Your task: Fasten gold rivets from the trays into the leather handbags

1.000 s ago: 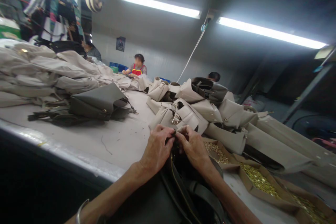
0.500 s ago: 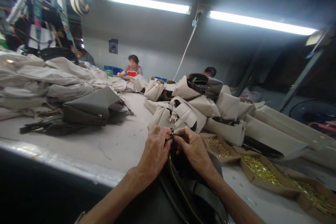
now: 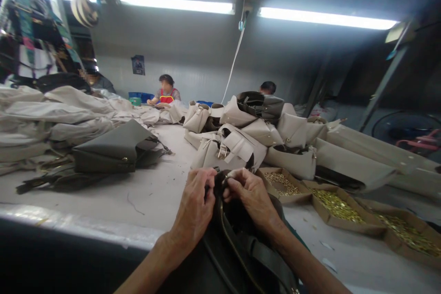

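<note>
A dark handbag [image 3: 189, 264] with a gold-toothed zipper [image 3: 223, 223] stands right in front of me at the table edge, its top gaping. My right hand [image 3: 253, 195] pinches the bag's upper rim near the zipper's far end, thumb against fingertips. Just left of that spot, my left hand [image 3: 196, 202] is closed with its fingers curled. A small dark bit shows at its fingertips, too hidden to name. A dark strap [image 3: 270, 259] lies across the bag below my right forearm.
Beige bags [image 3: 241, 144] are heaped ahead. A dark bag [image 3: 106, 149] lies left, before piled pale pieces [image 3: 79, 105]. Cardboard trays of gold-coloured hardware [image 3: 336, 204] line the right. Several people, one in a red apron [image 3: 167, 96], sit beyond. A fan [image 3: 406, 131] stands far right.
My hands were together at the end of the zipper; now the left has drawn slightly away to the left, leaving a gap. The right still pinches the rim. The view has turned slightly right.
</note>
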`<action>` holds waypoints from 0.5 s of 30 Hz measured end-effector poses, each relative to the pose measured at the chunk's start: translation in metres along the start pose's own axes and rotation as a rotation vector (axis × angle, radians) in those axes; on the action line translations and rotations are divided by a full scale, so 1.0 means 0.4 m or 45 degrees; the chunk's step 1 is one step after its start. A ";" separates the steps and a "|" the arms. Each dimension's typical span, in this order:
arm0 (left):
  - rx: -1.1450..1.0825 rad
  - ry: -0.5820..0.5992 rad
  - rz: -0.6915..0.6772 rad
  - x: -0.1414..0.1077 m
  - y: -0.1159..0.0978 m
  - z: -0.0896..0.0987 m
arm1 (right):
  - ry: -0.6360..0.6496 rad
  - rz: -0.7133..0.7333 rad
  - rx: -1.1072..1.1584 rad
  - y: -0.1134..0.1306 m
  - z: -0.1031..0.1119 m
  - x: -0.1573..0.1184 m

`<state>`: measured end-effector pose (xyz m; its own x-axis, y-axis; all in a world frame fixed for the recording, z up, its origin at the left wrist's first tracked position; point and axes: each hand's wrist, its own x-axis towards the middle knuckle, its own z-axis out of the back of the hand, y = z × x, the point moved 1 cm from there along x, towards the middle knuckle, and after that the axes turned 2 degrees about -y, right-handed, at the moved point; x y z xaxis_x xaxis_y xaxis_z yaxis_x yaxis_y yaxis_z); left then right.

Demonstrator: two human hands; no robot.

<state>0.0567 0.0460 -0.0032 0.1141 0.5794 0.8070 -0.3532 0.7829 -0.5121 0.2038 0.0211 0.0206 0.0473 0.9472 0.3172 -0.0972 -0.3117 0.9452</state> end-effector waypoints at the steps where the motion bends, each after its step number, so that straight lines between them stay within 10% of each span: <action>1: 0.042 0.008 0.019 -0.001 0.006 0.002 | 0.023 -0.005 0.016 -0.005 0.006 -0.003; 9: -0.059 0.458 0.177 0.013 0.062 -0.008 | 0.056 0.055 -0.032 -0.036 0.018 0.002; 15: -0.079 0.480 0.142 0.033 0.069 -0.038 | -0.002 0.072 0.007 -0.049 0.036 0.019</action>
<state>0.0624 0.0785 -0.0111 0.4152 0.6954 0.5865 -0.3276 0.7158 -0.6167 0.2206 0.0333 0.0056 0.0431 0.9279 0.3703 -0.0943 -0.3652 0.9261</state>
